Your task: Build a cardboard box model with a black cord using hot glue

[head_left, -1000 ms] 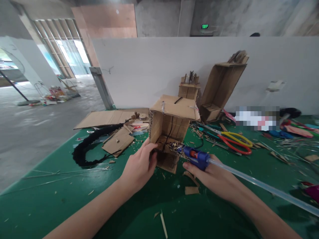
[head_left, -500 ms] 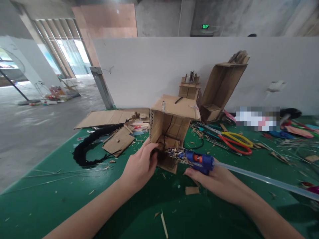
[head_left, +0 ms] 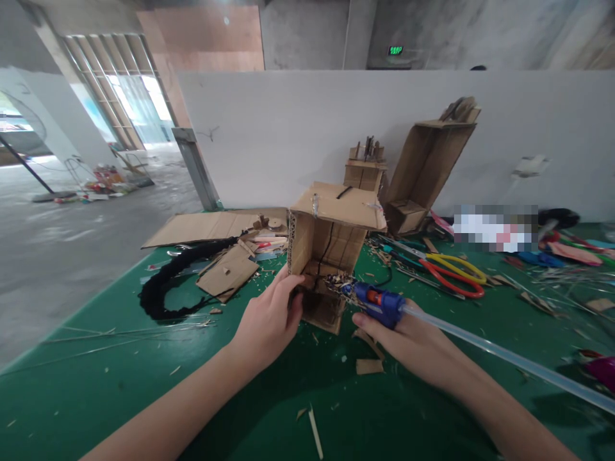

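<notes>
My left hand (head_left: 271,314) grips the lower left side of an open-fronted cardboard box (head_left: 300,246) that stands on the green table. The thumb reaches into the opening; some fingertips are hidden by the wall. My right hand (head_left: 408,336) is closed around a blue glue gun (head_left: 384,306), with a long clear glue stick (head_left: 485,346) running out of its back. The gun's nozzle end, crusted with scraps, points into the box's lower part. A black cord (head_left: 328,246) hangs inside the box.
Red and yellow handled scissors (head_left: 456,272) lie to the right among scraps. A black braided yarn piece (head_left: 158,291) and cut cardboard (head_left: 228,272) lie to the left. Behind stand a tall cardboard piece (head_left: 427,169) and a smaller one (head_left: 365,173) against a white partition (head_left: 278,128).
My right hand has tilted the glue gun, raising its nozzle end and shifting it slightly left. The glue stick's rear end has dropped lower. My left hand and the box have stayed put.
</notes>
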Motion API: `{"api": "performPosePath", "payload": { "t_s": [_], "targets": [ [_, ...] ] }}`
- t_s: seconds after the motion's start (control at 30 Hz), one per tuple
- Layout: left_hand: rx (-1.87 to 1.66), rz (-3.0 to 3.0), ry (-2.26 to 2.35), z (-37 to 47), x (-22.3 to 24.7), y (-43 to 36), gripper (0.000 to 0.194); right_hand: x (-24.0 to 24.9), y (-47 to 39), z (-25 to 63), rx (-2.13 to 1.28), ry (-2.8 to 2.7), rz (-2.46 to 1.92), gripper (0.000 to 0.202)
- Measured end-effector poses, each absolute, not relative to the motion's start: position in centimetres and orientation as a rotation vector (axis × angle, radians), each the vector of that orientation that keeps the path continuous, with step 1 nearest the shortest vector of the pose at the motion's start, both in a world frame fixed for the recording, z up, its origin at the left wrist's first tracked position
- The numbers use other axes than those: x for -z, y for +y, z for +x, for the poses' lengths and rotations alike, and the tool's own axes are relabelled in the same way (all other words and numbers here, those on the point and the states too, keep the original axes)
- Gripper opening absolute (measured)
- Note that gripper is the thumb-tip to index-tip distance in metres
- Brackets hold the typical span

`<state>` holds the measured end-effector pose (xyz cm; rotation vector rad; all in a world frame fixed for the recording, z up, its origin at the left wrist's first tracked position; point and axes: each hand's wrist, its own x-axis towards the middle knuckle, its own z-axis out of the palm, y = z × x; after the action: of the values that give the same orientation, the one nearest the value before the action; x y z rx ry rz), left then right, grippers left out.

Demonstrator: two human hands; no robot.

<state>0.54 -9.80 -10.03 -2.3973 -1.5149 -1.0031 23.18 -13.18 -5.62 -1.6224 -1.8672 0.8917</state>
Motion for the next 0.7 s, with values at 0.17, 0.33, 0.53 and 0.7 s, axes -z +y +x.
{"api": "performPosePath", "payload": {
  "t_s": [0.17, 0.33, 0.53, 0.7],
  "targets": [
    [1.008, -2.386, -1.522, 0.5, 10.1, -9.8, 0.025, 5.4, -13.3, 23.1, -0.869, -1.852, -1.615, 0.038],
    [1.021, -2.385, -1.524, 0.6, 10.0, -9.8, 0.025, 5.9, -14.0, 23.1, -0.880, -1.744, -1.718, 0.038],
    [1.040, -2.395, -1.477, 0.6, 10.0, -9.7, 0.025, 6.8, -13.4, 23.9, -0.967, -1.855, -1.612, 0.037],
    [1.029, -2.399, -1.478, 0.5, 10.1, -9.7, 0.025, 6.7, -13.2, 23.5, -1.014, -1.777, -1.594, 0.039]
  ]
}}
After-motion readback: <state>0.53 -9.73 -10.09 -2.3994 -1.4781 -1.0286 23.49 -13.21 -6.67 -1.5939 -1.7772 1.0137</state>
